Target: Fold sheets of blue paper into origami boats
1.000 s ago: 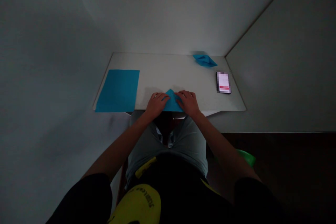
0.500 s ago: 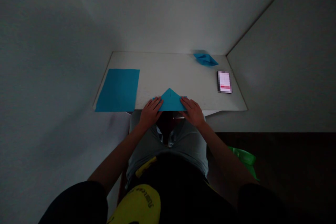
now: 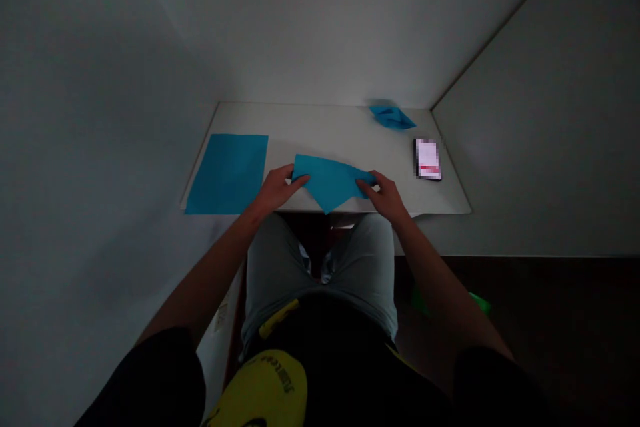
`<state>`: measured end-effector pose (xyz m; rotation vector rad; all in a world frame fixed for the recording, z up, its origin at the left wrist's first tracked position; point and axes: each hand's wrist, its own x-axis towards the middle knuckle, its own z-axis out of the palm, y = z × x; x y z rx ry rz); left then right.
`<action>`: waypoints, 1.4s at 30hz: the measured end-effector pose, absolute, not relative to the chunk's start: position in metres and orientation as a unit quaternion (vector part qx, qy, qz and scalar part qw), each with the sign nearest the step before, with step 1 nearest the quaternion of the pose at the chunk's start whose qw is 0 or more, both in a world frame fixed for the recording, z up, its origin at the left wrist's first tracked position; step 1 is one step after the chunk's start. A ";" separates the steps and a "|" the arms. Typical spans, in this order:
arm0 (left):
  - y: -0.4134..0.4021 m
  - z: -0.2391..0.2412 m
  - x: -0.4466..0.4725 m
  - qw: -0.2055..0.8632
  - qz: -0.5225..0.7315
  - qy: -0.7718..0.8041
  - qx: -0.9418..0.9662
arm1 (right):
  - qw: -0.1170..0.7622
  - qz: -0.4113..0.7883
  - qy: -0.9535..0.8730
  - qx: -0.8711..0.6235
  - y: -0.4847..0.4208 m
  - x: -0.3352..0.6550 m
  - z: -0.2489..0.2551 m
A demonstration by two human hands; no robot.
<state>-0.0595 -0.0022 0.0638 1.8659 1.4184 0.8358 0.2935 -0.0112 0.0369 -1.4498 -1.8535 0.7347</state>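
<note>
A folded sheet of blue paper (image 3: pixel 327 181) is held between my hands near the table's front edge, its point facing me and its long straight side away from me. My left hand (image 3: pixel 281 185) pinches its left end, thumb on top. At the opposite end my right hand (image 3: pixel 384 193) grips the paper the same way, the thumb over the upper face. The fingers under the paper are mostly hidden.
Flat blue paper (image 3: pixel 229 173) lies at the table's left side. A folded blue paper boat (image 3: pixel 393 117) sits at the back right, with a phone (image 3: pixel 427 159) in front of it. Walls border the white table (image 3: pixel 310 127). Something green (image 3: pixel 480 303) is on the floor at right.
The folded paper has been lifted off the table and turned, so its point now faces me instead of away. Both hands went from lying flat on it to pinching its ends.
</note>
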 end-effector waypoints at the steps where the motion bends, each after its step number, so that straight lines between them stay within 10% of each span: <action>1: 0.005 0.061 -0.058 0.320 0.306 0.548 0.709 | 0.324 0.275 -0.709 -0.562 -0.003 0.292 0.034; 10: -0.004 0.009 -0.048 0.116 0.281 0.595 0.744 | 0.311 0.120 -0.755 -0.564 0.013 0.284 -0.013; 24: -0.036 -0.001 -0.095 0.195 0.179 0.391 0.881 | 0.172 0.137 -0.894 -0.391 -0.018 0.320 -0.005; 42: -0.016 0.007 -0.054 0.182 0.211 0.586 0.761 | 0.206 0.180 -0.884 -0.380 -0.022 0.331 -0.006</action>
